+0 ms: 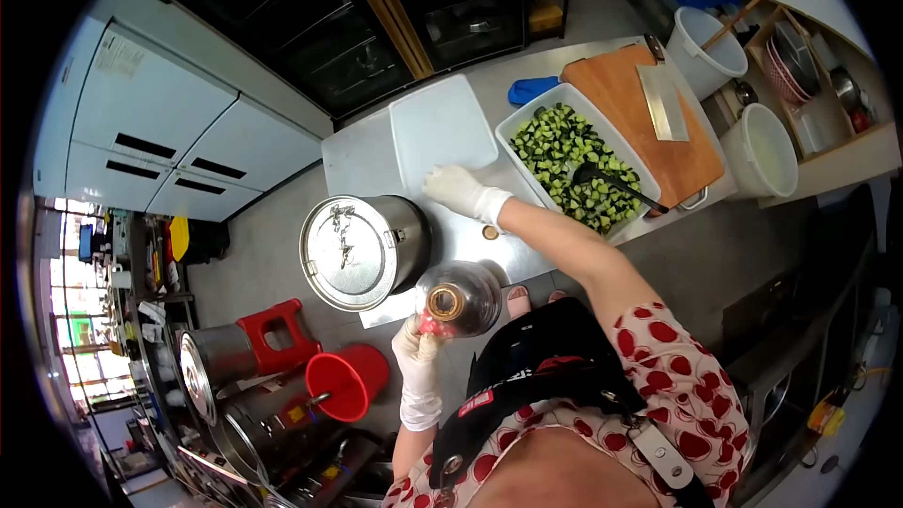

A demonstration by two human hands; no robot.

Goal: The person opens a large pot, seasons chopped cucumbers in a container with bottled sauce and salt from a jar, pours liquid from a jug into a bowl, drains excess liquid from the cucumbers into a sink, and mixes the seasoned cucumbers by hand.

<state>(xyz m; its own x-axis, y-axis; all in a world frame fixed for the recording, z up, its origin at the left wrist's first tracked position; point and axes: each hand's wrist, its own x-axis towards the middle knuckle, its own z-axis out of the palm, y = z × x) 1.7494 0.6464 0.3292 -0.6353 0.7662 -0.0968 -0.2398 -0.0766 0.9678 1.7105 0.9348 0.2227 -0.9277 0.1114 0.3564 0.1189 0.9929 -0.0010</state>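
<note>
My left hand [417,346], in a white glove, is closed on a clear jar [475,296] with a brown ring around its mouth. Something pinkish red shows by the fingers on the jar's side. Also gloved, my right hand [456,190] is over the metal table, at the near edge of a white plastic lid [442,122]. Its fingers look curled together, and whatever they may hold is hidden. A small round brown piece [490,232] lies on the table between the hands. Left of them stands a lidded steel drum [350,254].
A white tub [505,132] holds diced green vegetable [564,146] and a black ladle [602,177]. Beyond it, a cleaver [663,103] lies on a wooden board [611,75]. A blue cloth [532,89] is behind the tub. A red bucket [362,372] stands on the floor.
</note>
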